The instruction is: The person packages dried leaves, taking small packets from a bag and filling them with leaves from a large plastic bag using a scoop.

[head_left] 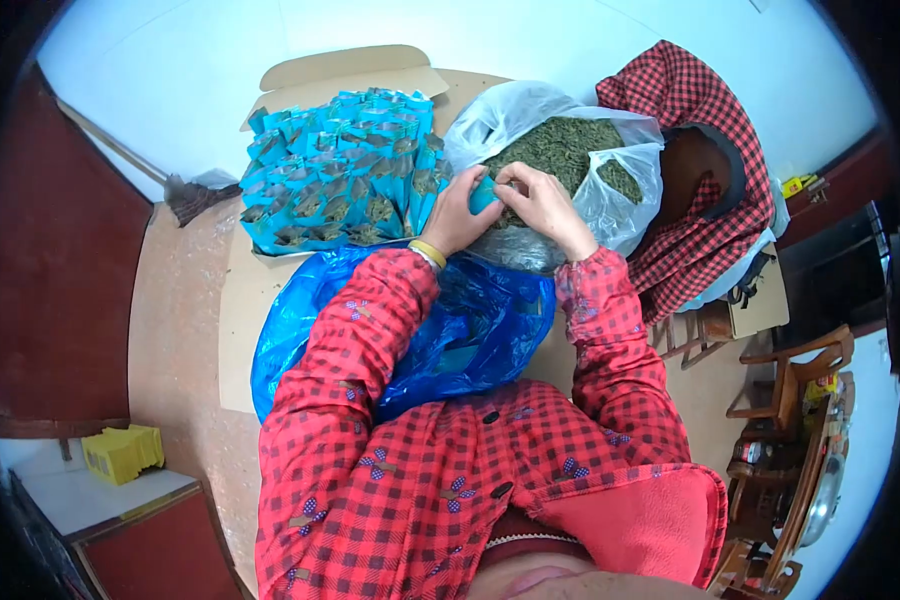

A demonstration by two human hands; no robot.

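Red-and-black checked fabric sleeves: nearest, reaching out over the work from left and right.
Yellow block-shaped stack: near left, on a white-topped red cabinet, off the work area.
Crumpled glossy blue plastic bag: near side, partly under left sleeve; paler shapes inside, possibly unused pouches, cannot tell.
Bare left hand: closed around a small teal pouch; yellow band at wrist.
Bare right hand: curled, fingertips at right side of same pouch; pinching pouch or leaf, cannot tell.
Pouch in hand: up between both hands, over near-left edge of the leaf bag; contents hidden by fingers.
Packed block of teal foil-like pouches: left of hands, upright in tight rows, mouths open, dark leaf visible in many; apparently filled, not yet sealed.
Clear plastic bag: right of block, just beyond hands, rolled open around loose dried green leaf.
Leaf left: big heap, so plenty remaining; large batch of pouches done, finish not close, by judgement.
Tan cardboard flap: far side, behind block.
Red-and-black checked cloth: far right, beside leaf bag.
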